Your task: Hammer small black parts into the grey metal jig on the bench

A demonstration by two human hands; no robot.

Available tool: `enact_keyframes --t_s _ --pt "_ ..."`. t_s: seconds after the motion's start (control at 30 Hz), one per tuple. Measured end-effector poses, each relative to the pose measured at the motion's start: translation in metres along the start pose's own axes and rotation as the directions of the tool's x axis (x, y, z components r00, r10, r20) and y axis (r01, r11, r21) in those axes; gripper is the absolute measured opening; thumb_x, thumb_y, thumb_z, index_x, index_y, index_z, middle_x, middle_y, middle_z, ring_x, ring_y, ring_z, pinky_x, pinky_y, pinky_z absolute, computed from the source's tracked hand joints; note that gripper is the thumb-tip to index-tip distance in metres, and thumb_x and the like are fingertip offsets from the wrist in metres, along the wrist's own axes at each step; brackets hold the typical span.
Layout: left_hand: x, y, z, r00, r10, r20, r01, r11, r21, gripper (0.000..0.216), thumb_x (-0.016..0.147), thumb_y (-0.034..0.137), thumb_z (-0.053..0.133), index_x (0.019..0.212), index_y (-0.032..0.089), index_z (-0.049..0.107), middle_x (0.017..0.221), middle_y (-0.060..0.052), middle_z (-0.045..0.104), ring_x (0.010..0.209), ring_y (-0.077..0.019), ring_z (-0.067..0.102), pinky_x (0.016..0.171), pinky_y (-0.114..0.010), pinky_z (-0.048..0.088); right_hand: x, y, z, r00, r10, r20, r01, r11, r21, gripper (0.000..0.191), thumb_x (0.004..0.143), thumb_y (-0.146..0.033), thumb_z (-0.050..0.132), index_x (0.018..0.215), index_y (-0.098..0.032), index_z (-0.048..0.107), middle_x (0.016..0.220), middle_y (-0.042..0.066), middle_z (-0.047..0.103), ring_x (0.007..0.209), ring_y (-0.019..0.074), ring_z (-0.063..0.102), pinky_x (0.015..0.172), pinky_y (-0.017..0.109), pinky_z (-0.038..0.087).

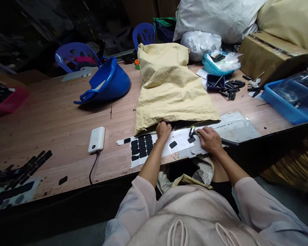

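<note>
A yellow woven sack (174, 85) lies on the table with its mouth toward me. My left hand (163, 130) is at that mouth with fingers curled; whatever they hold is hidden. Dark items, too shaded to name, show inside the opening. My right hand (209, 140) is closed around a small hammer (229, 142) with a metal head and black handle, just in front of the sack. Under both hands lies a white backing sheet (164, 150) with rows of black rounded stickers (142, 146). One loose black sticker (173, 144) sits on it between my hands.
A white power bank (97, 139) with a cable lies left. Farther off are a tipped blue basin (110, 82) and black strips (33, 167). To the right stand a dark tray (215, 82), black parts (231, 89), a blue basket (284, 102) and a cardboard box (269, 56).
</note>
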State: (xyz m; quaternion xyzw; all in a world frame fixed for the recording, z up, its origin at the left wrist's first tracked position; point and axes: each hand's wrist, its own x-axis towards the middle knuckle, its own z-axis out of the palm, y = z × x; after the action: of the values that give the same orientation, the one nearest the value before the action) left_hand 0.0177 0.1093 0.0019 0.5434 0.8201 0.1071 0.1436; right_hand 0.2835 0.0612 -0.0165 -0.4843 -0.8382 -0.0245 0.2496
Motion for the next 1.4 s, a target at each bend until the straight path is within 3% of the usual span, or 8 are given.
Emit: enact_keyframes --t_s 0.23,0.33,0.47,0.63,0.87,1.1,1.2,1.4 --pt "-0.036 0.009 0.001 0.994 0.105 0.022 -0.106 0.994 0.018 0.039 0.106 0.037 0.045 0.109 0.016 0.078 0.117 -0.019 0.074 0.114 -0.0357 0.066 0.098 -0.045 0.049 0.0 0.001 0.001 1.0 -0.005 -0.003 0.005 1.0 0.0 0.026 0.103 -0.026 0.05 0.117 -0.023 0.072 0.097 0.009 0.065 0.093 0.0251 0.051 0.083 0.037 0.041" --pt "-0.044 -0.002 -0.003 0.981 0.175 -0.088 -0.178 0.984 -0.023 0.037 0.107 0.038 0.046 0.113 0.018 0.076 0.116 -0.016 0.074 0.115 -0.0346 0.063 0.102 -0.047 0.046 0.0 0.001 0.001 1.0 -0.003 0.001 0.003 1.0 0.006 0.026 0.102 -0.026 0.051 0.118 -0.023 0.072 0.098 0.009 0.065 0.093 0.0251 0.051 0.083 0.037 0.04" --pt "-0.067 -0.023 0.001 0.896 0.315 -0.313 -0.354 0.932 -0.074 0.037 0.109 0.035 0.047 0.133 0.02 0.07 0.119 -0.013 0.072 0.113 -0.0302 0.06 0.101 -0.043 0.046 0.0 0.001 0.002 1.0 -0.011 -0.008 0.011 1.0 -0.002 0.026 0.102 -0.026 0.052 0.117 -0.022 0.073 0.097 0.008 0.065 0.093 0.0249 0.051 0.082 0.037 0.04" --pt "-0.094 -0.029 0.023 0.834 0.511 -0.207 -0.536 0.839 -0.092 0.036 0.103 0.041 0.062 0.134 0.025 0.07 0.105 -0.008 0.069 0.102 -0.0264 0.062 0.091 -0.038 0.049 0.001 0.002 0.003 1.0 -0.016 -0.019 0.016 1.0 -0.017 0.026 0.103 -0.026 0.051 0.116 -0.022 0.073 0.096 0.008 0.065 0.092 0.0247 0.051 0.083 0.037 0.041" --pt "-0.1 -0.043 0.025 0.83 0.522 -0.196 -0.556 0.801 -0.22 0.054 0.086 0.034 0.084 0.135 0.022 0.067 0.108 -0.007 0.068 0.105 -0.0269 0.062 0.095 -0.039 0.051 0.001 0.002 0.003 1.0 -0.008 -0.018 0.007 1.0 -0.001 0.026 0.103 -0.027 0.051 0.114 -0.024 0.073 0.095 0.008 0.064 0.092 0.0248 0.051 0.084 0.036 0.041" --pt "-0.111 -0.075 0.016 0.867 0.427 -0.259 -0.488 0.832 -0.264 0.028 0.08 0.026 0.087 0.105 0.024 0.075 0.102 -0.005 0.07 0.1 -0.0253 0.062 0.096 -0.041 0.048 0.0 0.002 0.003 0.999 0.01 -0.045 -0.01 1.0 -0.009 0.024 0.101 -0.027 0.053 0.112 -0.022 0.074 0.096 0.009 0.065 0.092 0.025 0.05 0.084 0.036 0.04" --pt "-0.112 -0.066 0.017 0.877 0.424 -0.225 -0.476 0.833 -0.281 0.015 0.082 0.023 0.086 0.095 0.025 0.077 0.096 -0.004 0.07 0.1 -0.0251 0.061 0.093 -0.04 0.047 -0.001 0.002 0.003 0.997 0.03 -0.066 -0.032 0.999 -0.028 0.023 0.099 -0.027 0.055 0.111 -0.021 0.074 0.097 0.009 0.066 0.092 0.0254 0.05 0.083 0.037 0.04" --pt "-0.104 -0.037 0.022 0.905 0.395 -0.159 -0.426 0.848 -0.316 0.016 0.082 0.025 0.087 0.094 0.026 0.078 0.092 -0.002 0.071 0.098 -0.0242 0.061 0.09 -0.038 0.046 -0.002 0.004 0.005 0.997 0.022 -0.075 -0.025 0.999 -0.039 0.023 0.102 -0.029 0.053 0.105 -0.022 0.075 0.095 0.009 0.067 0.09 0.0243 0.051 0.081 0.037 0.04"
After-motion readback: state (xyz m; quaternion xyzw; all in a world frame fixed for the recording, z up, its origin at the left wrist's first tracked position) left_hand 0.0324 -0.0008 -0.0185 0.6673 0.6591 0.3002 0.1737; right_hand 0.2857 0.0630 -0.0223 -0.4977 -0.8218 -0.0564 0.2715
